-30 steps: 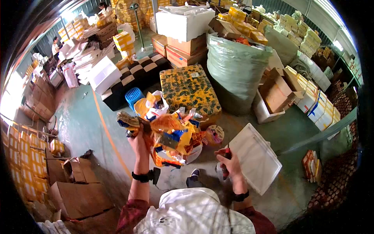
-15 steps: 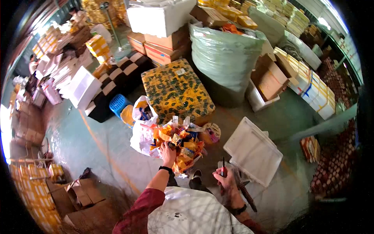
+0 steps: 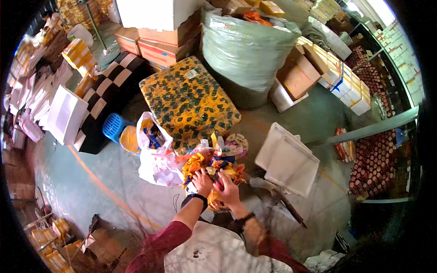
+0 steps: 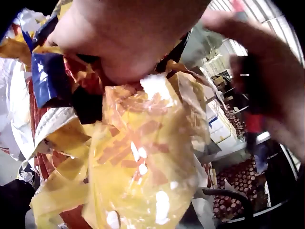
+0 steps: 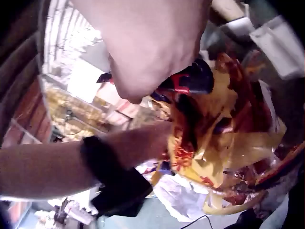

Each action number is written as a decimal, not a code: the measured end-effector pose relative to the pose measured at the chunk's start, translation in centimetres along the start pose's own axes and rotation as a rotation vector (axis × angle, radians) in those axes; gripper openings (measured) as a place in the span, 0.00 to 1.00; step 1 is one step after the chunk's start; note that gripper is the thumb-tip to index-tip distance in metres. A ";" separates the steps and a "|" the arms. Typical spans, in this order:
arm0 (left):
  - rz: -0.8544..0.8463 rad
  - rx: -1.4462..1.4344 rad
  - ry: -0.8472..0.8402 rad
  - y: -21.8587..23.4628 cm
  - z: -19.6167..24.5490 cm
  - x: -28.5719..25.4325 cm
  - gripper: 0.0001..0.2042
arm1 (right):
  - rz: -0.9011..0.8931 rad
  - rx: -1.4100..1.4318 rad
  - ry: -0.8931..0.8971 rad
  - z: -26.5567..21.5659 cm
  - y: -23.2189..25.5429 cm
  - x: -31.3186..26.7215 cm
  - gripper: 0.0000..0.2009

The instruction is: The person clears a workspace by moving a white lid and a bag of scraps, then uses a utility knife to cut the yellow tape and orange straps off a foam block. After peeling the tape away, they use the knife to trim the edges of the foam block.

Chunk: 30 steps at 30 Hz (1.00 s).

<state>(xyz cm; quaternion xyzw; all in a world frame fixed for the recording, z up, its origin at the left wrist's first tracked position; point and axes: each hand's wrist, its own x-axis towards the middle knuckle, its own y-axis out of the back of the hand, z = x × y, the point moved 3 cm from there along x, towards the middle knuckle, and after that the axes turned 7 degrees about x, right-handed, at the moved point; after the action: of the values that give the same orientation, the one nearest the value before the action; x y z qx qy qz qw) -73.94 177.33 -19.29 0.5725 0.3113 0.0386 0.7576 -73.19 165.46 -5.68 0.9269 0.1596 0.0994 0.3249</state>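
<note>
Both hands are close together over a heap of crumpled yellow, orange and blue plastic packaging (image 3: pixel 193 163) in front of the body. My left hand (image 3: pixel 202 182) reaches into the heap from the left; in the left wrist view its fingertips are hidden among the wrappers, and I cannot tell whether they grip any. A large clear-yellow plastic wrapper (image 4: pixel 143 167) lies just below that hand. My right hand (image 3: pixel 229 191) grips a red-and-black utility knife (image 5: pixel 183 86) beside the left hand. The wrappers overlap the knife's lower side in the right wrist view.
A white plastic bag (image 3: pixel 157 166) with wrappers stands left of the heap, near a blue basket (image 3: pixel 114 126). Behind is a yellow leaf-patterned box (image 3: pixel 189 102). White foam lids (image 3: pixel 291 161) and a long brown-handled tool (image 3: pixel 291 209) lie on the floor at right.
My left hand held up a bundle of wrappers, then lowered it into the heap. My right hand, still holding the knife, has moved left from beside the foam lid to the heap.
</note>
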 end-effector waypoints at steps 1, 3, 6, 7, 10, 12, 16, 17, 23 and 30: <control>-0.103 0.004 -0.019 1.5 -0.2 -0.6 0.32 | -0.039 -0.076 -0.069 1.8 -1.8 0.7 0.28; -0.013 -0.096 0.020 -5.6 -1.8 1.6 0.38 | -0.031 -0.167 -0.226 4.6 -4.7 1.6 0.28; -0.122 -0.235 -0.038 -5.0 -3.5 1.6 0.40 | 0.043 -0.044 -0.146 7.1 -7.8 2.0 0.28; -0.133 -0.302 -0.031 -4.9 -4.3 1.8 0.39 | 0.065 -0.050 -0.109 7.7 -8.3 2.0 0.28; -0.477 -0.913 -0.300 -3.3 -8.5 2.5 0.27 | -0.032 -0.095 -0.292 7.6 -8.7 2.6 0.30; -0.651 -1.283 -0.264 -1.9 -10.3 0.6 0.25 | -0.094 -0.050 -0.333 7.0 -8.9 2.9 0.30; -0.179 -0.644 -0.334 2.9 -12.5 -3.2 0.22 | 0.062 -0.072 -0.271 8.7 -11.3 2.1 0.28; -0.256 -0.594 -0.271 4.9 -12.4 -4.3 0.21 | 0.081 -0.061 -0.277 8.5 -11.1 2.0 0.28; 0.173 -0.491 -0.535 11.4 -8.4 -6.4 0.25 | 0.111 -0.118 -0.319 9.1 -10.0 2.2 0.24; 0.179 -0.191 -0.538 4.9 -4.3 1.3 0.24 | -0.035 0.337 -0.489 7.2 -3.7 2.7 0.19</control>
<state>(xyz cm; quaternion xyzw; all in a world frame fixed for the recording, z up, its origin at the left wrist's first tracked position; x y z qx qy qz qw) -73.66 183.17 -16.14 0.5133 0.0425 -0.0185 0.8570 -69.45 165.08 -13.36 0.9613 0.1066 -0.1605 0.1968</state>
